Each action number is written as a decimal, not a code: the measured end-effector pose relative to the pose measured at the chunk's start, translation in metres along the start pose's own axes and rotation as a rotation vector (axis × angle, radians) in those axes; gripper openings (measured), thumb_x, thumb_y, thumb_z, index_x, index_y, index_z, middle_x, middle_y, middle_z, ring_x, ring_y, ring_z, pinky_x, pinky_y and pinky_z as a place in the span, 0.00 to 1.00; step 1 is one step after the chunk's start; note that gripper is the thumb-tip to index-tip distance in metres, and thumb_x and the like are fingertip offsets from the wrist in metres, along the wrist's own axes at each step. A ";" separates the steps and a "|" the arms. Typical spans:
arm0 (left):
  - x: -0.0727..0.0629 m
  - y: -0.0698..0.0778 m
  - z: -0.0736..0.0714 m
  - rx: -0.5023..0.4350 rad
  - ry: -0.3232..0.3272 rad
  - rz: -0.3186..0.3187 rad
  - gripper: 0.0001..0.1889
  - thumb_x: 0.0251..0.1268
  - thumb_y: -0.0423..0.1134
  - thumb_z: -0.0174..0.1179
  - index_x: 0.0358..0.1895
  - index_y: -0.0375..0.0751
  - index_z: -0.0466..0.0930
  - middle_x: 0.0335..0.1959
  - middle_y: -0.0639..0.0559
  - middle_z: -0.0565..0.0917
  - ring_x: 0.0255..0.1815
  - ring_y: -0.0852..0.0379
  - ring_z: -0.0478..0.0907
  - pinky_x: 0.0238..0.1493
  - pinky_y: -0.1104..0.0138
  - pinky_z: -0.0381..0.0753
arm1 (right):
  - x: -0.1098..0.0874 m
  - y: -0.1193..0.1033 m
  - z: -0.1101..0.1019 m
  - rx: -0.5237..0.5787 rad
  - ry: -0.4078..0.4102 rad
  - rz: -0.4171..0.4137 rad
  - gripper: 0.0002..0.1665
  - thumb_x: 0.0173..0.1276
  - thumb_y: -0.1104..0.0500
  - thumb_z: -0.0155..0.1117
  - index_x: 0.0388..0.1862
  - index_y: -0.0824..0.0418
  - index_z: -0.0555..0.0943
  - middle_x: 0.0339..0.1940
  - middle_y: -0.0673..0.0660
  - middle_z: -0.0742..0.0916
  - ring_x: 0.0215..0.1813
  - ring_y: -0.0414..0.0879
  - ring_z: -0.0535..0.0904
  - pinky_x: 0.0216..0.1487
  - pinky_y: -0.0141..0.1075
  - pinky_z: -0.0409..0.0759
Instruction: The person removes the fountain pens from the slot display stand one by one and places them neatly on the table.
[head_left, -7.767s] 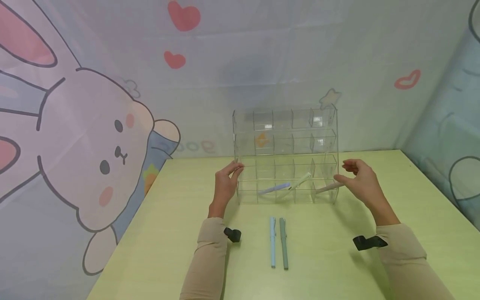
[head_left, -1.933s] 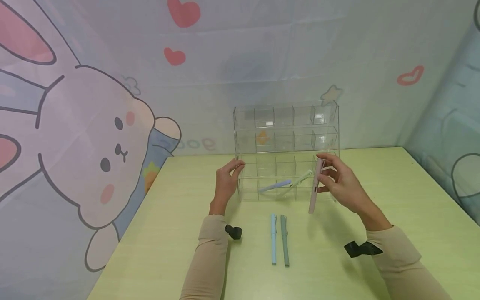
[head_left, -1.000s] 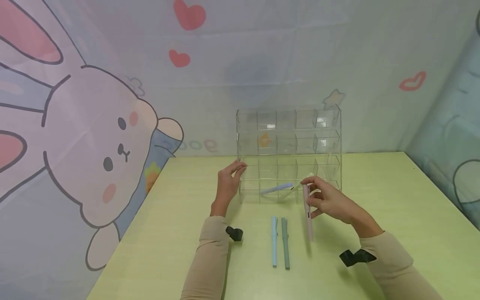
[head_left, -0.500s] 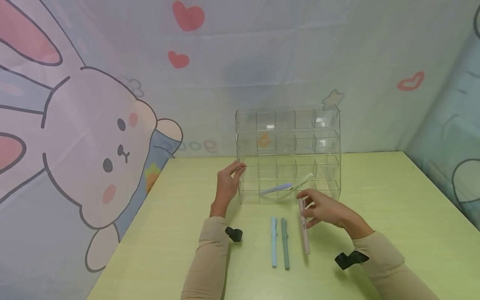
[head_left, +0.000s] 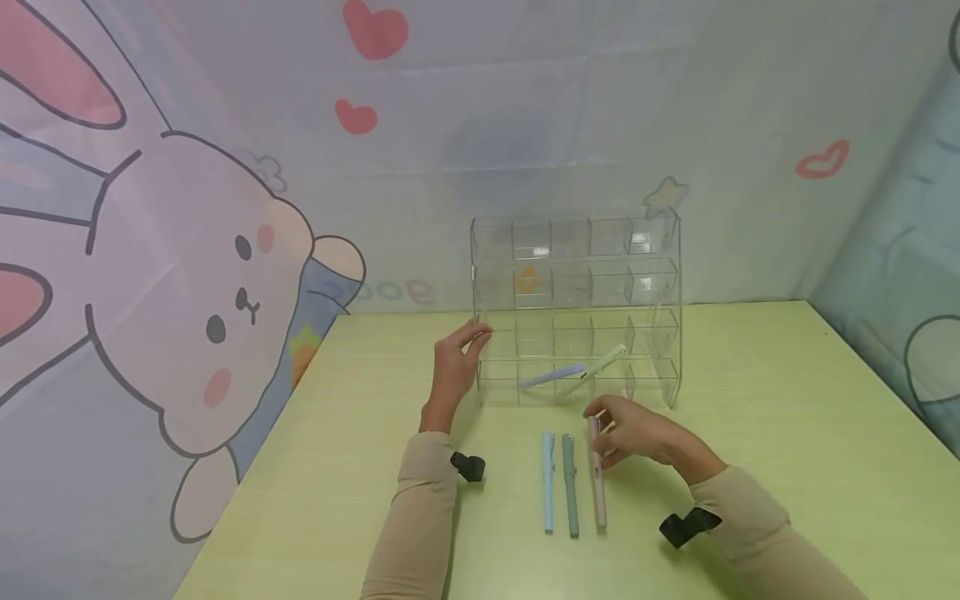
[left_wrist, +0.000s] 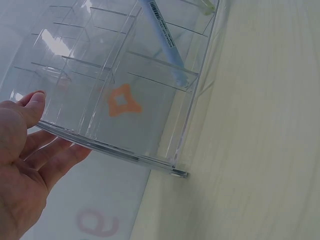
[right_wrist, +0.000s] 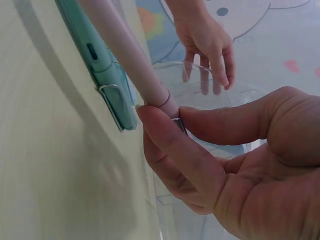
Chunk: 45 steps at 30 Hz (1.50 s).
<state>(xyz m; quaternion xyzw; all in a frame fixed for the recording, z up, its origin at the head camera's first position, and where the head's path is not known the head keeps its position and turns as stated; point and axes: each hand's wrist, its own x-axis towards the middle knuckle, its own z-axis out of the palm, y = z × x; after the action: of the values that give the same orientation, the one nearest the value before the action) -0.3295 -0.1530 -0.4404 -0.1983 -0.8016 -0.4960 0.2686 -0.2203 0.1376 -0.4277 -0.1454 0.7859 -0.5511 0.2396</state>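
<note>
My left hand (head_left: 452,367) grips the left side edge of a clear multi-tier acrylic rack (head_left: 679,312), thumb on one face and fingers on the other in the left wrist view. With thumb and fingers, my right hand (head_left: 633,429) pinches a pink pen (head_left: 598,492) near its clip end. That pen lies almost parallel to a dark green pen (head_left: 571,487) and a light blue pen (head_left: 548,483), just to their right. In the right wrist view the pink pen (right_wrist: 127,55) slants close over the table beside the green pen (right_wrist: 95,55).
A purple pen (head_left: 552,377) and a light green pen (head_left: 609,360) lean at a slant in the rack's lowest tier. The pale yellow-green table (head_left: 360,500) meets a printed cloth backdrop (head_left: 420,183) behind the rack.
My right hand has drawn the pink pen out of the rack's lower right and brought it forward, down and left, beside the green pen. My left hand has stayed on the rack.
</note>
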 end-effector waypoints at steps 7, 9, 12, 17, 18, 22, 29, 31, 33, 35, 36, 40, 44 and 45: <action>-0.002 0.001 0.000 0.005 0.010 0.003 0.08 0.71 0.38 0.62 0.43 0.38 0.88 0.47 0.44 0.88 0.65 0.44 0.75 0.65 0.52 0.75 | 0.004 0.009 0.008 -0.020 -0.006 0.029 0.30 0.64 0.77 0.61 0.64 0.81 0.63 0.51 0.73 0.74 0.37 0.54 0.82 0.39 0.46 0.87; -0.001 0.001 0.000 0.008 0.009 0.005 0.08 0.72 0.37 0.62 0.43 0.37 0.88 0.47 0.43 0.88 0.65 0.44 0.76 0.65 0.51 0.75 | 0.005 0.010 0.011 -0.032 -0.001 0.036 0.30 0.64 0.77 0.61 0.63 0.81 0.63 0.51 0.72 0.75 0.38 0.53 0.82 0.39 0.46 0.87; -0.001 0.001 0.000 0.018 0.006 0.005 0.09 0.72 0.38 0.62 0.44 0.37 0.87 0.48 0.43 0.88 0.65 0.45 0.76 0.65 0.52 0.75 | 0.006 0.012 0.013 -0.052 0.004 0.040 0.30 0.64 0.77 0.61 0.63 0.81 0.63 0.50 0.71 0.77 0.37 0.52 0.83 0.38 0.45 0.87; 0.000 0.001 0.000 0.009 0.004 -0.004 0.09 0.72 0.38 0.62 0.45 0.37 0.88 0.48 0.44 0.88 0.66 0.46 0.75 0.65 0.52 0.75 | 0.006 0.010 0.015 -0.125 0.017 0.024 0.29 0.64 0.76 0.61 0.62 0.80 0.65 0.49 0.70 0.78 0.35 0.52 0.84 0.36 0.45 0.86; 0.000 0.001 0.000 0.006 0.005 -0.005 0.09 0.72 0.38 0.62 0.45 0.37 0.88 0.48 0.44 0.88 0.66 0.45 0.75 0.65 0.52 0.75 | 0.006 0.010 0.015 -0.157 0.023 0.015 0.28 0.64 0.75 0.62 0.62 0.80 0.66 0.49 0.69 0.78 0.37 0.52 0.83 0.37 0.44 0.86; 0.000 0.000 0.000 0.001 0.007 -0.011 0.09 0.72 0.38 0.62 0.45 0.36 0.88 0.49 0.43 0.87 0.65 0.46 0.75 0.65 0.52 0.75 | 0.005 0.009 0.016 -0.281 0.048 -0.016 0.26 0.63 0.71 0.65 0.59 0.77 0.70 0.48 0.66 0.79 0.44 0.52 0.78 0.43 0.46 0.80; 0.000 0.001 -0.001 -0.002 -0.001 -0.016 0.09 0.72 0.38 0.62 0.45 0.38 0.88 0.49 0.42 0.87 0.66 0.45 0.75 0.65 0.51 0.74 | 0.006 0.010 0.020 -0.316 0.059 -0.018 0.25 0.62 0.72 0.66 0.58 0.77 0.71 0.45 0.63 0.80 0.45 0.52 0.76 0.45 0.45 0.79; 0.000 0.002 -0.001 -0.002 -0.006 -0.019 0.09 0.73 0.39 0.61 0.45 0.39 0.88 0.50 0.42 0.87 0.66 0.46 0.75 0.66 0.52 0.74 | 0.006 0.010 0.021 -0.326 0.065 -0.016 0.25 0.62 0.72 0.66 0.58 0.77 0.72 0.45 0.63 0.80 0.45 0.52 0.76 0.45 0.45 0.79; 0.000 0.003 -0.001 -0.003 -0.010 -0.023 0.09 0.73 0.39 0.61 0.45 0.41 0.88 0.50 0.43 0.87 0.67 0.46 0.74 0.66 0.51 0.74 | 0.006 0.011 0.021 -0.339 0.069 -0.014 0.26 0.62 0.72 0.67 0.58 0.77 0.72 0.45 0.63 0.80 0.45 0.52 0.76 0.45 0.45 0.79; 0.001 0.003 -0.001 -0.001 -0.009 -0.024 0.08 0.72 0.39 0.61 0.45 0.41 0.88 0.50 0.43 0.87 0.67 0.46 0.74 0.65 0.51 0.74 | 0.007 0.011 0.021 -0.351 0.072 -0.011 0.26 0.62 0.72 0.67 0.57 0.77 0.72 0.45 0.63 0.80 0.45 0.52 0.76 0.45 0.45 0.78; 0.001 0.003 -0.001 0.000 -0.008 -0.023 0.08 0.72 0.39 0.61 0.45 0.41 0.88 0.50 0.43 0.87 0.66 0.46 0.74 0.65 0.51 0.74 | 0.007 0.012 0.021 -0.357 0.075 -0.010 0.25 0.62 0.72 0.67 0.57 0.77 0.72 0.45 0.63 0.80 0.45 0.52 0.75 0.45 0.46 0.78; 0.001 0.003 0.000 0.003 -0.002 -0.016 0.09 0.72 0.39 0.62 0.44 0.39 0.88 0.49 0.43 0.87 0.66 0.46 0.75 0.64 0.51 0.75 | 0.006 0.012 0.022 -0.374 0.079 -0.011 0.25 0.61 0.72 0.67 0.57 0.77 0.73 0.47 0.63 0.79 0.47 0.54 0.75 0.48 0.47 0.78; 0.001 0.001 0.000 -0.005 -0.001 0.000 0.09 0.72 0.38 0.61 0.44 0.36 0.87 0.49 0.42 0.87 0.65 0.43 0.75 0.64 0.50 0.76 | 0.005 0.011 0.022 -0.388 0.075 -0.014 0.25 0.62 0.72 0.67 0.57 0.77 0.72 0.49 0.64 0.79 0.49 0.55 0.75 0.50 0.49 0.78; 0.001 0.001 0.000 -0.005 0.000 0.003 0.09 0.72 0.38 0.61 0.44 0.35 0.87 0.49 0.42 0.87 0.65 0.43 0.75 0.64 0.50 0.76 | 0.005 0.011 0.022 -0.385 0.077 -0.009 0.25 0.62 0.71 0.67 0.57 0.77 0.72 0.50 0.64 0.79 0.49 0.55 0.75 0.51 0.49 0.77</action>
<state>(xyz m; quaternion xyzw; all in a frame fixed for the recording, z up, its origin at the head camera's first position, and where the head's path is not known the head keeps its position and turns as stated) -0.3294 -0.1525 -0.4394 -0.2004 -0.8000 -0.4977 0.2687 -0.2128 0.1214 -0.4448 -0.1710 0.8848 -0.3967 0.1748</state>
